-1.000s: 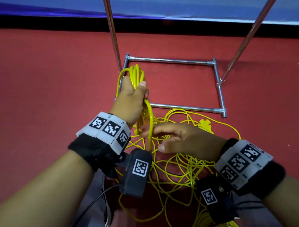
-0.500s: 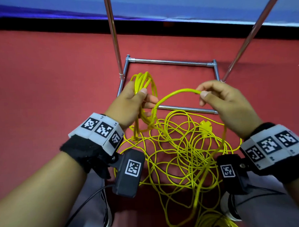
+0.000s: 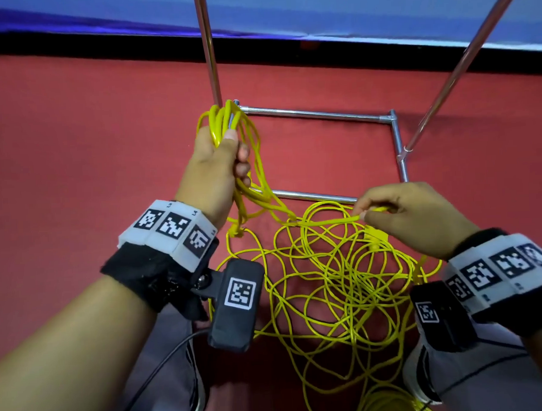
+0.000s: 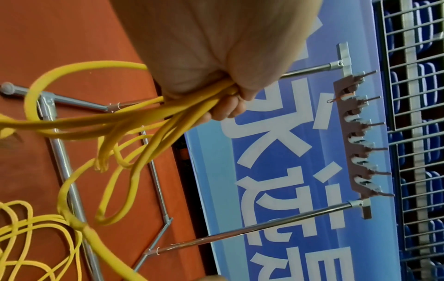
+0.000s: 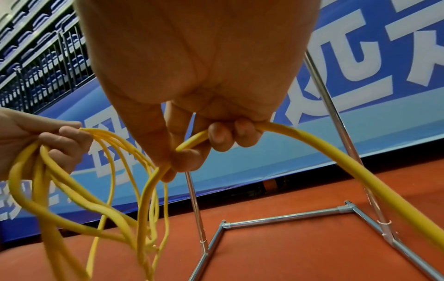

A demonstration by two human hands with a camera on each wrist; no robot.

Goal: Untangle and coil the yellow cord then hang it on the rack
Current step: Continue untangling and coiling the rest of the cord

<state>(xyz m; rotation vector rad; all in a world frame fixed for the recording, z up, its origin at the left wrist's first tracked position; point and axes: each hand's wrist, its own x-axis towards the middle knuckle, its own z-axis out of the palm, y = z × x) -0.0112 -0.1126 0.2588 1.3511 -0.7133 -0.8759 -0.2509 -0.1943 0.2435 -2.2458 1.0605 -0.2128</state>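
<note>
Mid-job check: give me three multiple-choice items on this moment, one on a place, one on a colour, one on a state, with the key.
1. Where is the uncoiled cord?
A. On the rack's hooks
B. In a loose tangle on the floor
C. In a box

2. What colour is the floor?
A. Green
B. Grey
C. Red

3. What is the right hand doing?
A. Pinching one strand
B. Resting flat
C. Gripping a rack pole

Key:
1 B, the yellow cord sprawls on the floor by the rack.
2 C, it is red.
3 A, the right hand pinches a strand; the left hand grips the loops.
</note>
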